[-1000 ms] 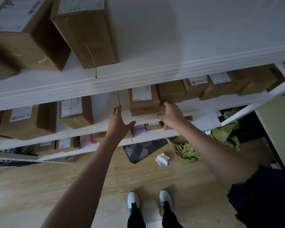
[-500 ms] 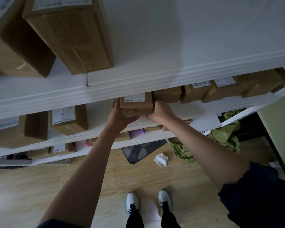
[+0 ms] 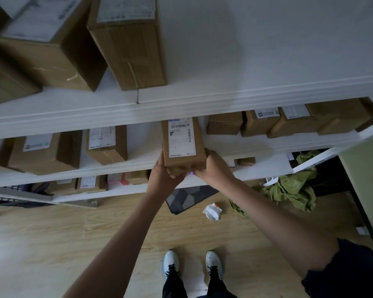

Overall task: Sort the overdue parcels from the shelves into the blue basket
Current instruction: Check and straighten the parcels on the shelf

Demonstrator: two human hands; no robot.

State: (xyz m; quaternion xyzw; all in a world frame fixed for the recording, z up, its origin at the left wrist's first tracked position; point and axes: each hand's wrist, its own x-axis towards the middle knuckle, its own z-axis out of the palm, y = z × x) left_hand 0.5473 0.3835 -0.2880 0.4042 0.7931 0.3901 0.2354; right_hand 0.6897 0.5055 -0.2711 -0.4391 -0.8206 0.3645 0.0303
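A brown cardboard parcel (image 3: pixel 182 145) with a white barcode label on top sticks out from the second shelf (image 3: pixel 246 145), its far end under the top shelf's edge. My left hand (image 3: pixel 163 176) grips its near left corner. Gripping the near right corner is my right hand (image 3: pixel 215 167). Other brown parcels stand on the same shelf: one to the left (image 3: pixel 107 145) and a row to the right (image 3: pixel 261 123). The blue basket is not in view.
Two large boxes (image 3: pixel 131 44) stand on the white top shelf (image 3: pixel 246 61). Lower shelves hold more small parcels (image 3: pixel 91 182). On the wooden floor lie a dark mat (image 3: pixel 190 198), crumpled white paper (image 3: pixel 212 211) and green cloth (image 3: pixel 289 190). A green surface (image 3: pixel 366 179) is at right.
Both hands closed on the labelled parcel and drew it out toward me, so more of its label shows. The view shifted slightly to the left.
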